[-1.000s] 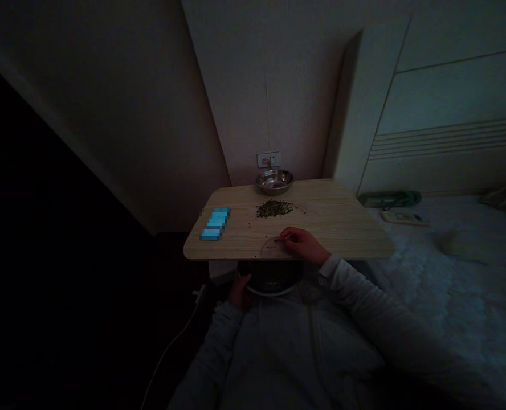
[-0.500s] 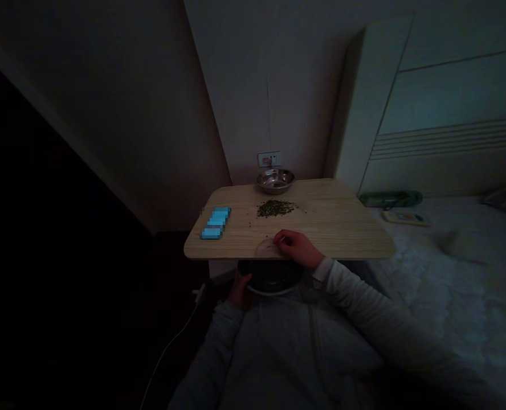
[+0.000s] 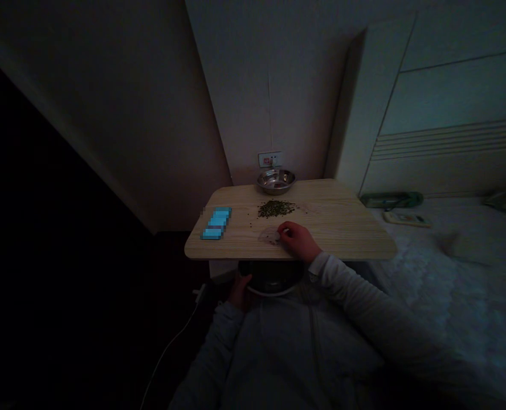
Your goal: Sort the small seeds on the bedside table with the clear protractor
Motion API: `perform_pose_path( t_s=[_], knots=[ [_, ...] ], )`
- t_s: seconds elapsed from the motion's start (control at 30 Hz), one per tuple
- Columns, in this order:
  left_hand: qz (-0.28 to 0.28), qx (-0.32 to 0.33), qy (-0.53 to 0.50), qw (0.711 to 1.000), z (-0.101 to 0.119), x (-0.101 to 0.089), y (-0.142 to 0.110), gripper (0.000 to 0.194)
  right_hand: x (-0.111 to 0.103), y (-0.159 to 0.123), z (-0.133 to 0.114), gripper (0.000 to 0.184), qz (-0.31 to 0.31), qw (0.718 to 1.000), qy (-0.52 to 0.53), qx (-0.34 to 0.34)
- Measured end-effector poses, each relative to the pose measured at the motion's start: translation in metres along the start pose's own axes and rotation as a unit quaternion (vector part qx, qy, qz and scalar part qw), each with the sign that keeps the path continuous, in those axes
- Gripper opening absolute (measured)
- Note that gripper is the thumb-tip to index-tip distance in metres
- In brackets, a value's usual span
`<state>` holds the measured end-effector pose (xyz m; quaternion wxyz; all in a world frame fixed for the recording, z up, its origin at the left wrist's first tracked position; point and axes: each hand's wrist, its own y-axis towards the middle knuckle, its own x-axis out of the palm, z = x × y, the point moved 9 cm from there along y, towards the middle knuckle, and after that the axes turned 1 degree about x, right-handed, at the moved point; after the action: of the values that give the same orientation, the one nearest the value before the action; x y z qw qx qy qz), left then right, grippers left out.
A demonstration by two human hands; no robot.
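My right hand [image 3: 298, 240] is over the front of the wooden table [image 3: 342, 228], fingers pinched on the edge of a thin clear plastic disc [image 3: 266, 234]. A few small dark bits show on or through the disc; I cannot tell which. Behind it lies a spread pile of small green beans or seeds [image 3: 275, 209], with several strays around it. Below the table's front edge, my left hand [image 3: 240, 289] grips the left rim of a dark round bowl [image 3: 274, 279] with a pale rim. The bowl's contents are too dark to make out.
A shiny metal bowl [image 3: 276, 181] stands at the table's back edge, below a wall socket [image 3: 270, 159]. A phone with a blurred screen [image 3: 216, 223] lies on the left. On the bed to the right are a remote control [image 3: 407, 219] and a green translucent item [image 3: 392, 199].
My right hand has moved slightly away from me, taking the clear disc from the table's front edge farther onto the tabletop. My left hand and the dark bowl have stayed in place.
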<state>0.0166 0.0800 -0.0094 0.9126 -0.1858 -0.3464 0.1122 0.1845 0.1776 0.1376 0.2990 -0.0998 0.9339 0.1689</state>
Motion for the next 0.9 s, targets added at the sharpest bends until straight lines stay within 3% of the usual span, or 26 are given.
perform_pose_path(
  t_s=[0.13,0.27,0.37,0.47,0.63,0.77,0.9],
  knots=[
    [-0.003,0.036,0.039,0.999,0.006,-0.001,-0.001,0.022,-0.009,0.004,0.009,0.026,0.034,0.999,0.017,0.014],
    [0.006,0.185,0.169,0.968,0.030,-0.012,-0.008,0.036,-0.028,0.005,0.023,0.027,0.069,0.996,0.041,0.028],
    [-0.005,0.227,0.202,0.953,0.034,-0.010,-0.016,0.038,-0.042,0.005,0.034,0.028,0.092,0.994,0.047,0.040],
    [-0.017,0.220,0.174,0.960,0.033,-0.001,-0.021,0.035,-0.047,0.005,0.041,0.027,0.099,0.993,0.044,0.049],
    [-0.005,0.121,0.072,0.990,0.017,0.003,-0.009,0.016,-0.041,0.003,0.036,0.026,0.079,0.995,0.031,0.049],
    [0.044,0.169,0.120,0.977,0.021,-0.016,0.001,0.027,-0.035,0.000,0.028,0.026,0.049,0.998,0.029,0.037],
    [-0.002,0.178,0.133,0.975,0.021,-0.019,0.003,0.037,-0.032,-0.002,0.025,0.025,0.030,0.999,0.030,0.028]
  ],
)
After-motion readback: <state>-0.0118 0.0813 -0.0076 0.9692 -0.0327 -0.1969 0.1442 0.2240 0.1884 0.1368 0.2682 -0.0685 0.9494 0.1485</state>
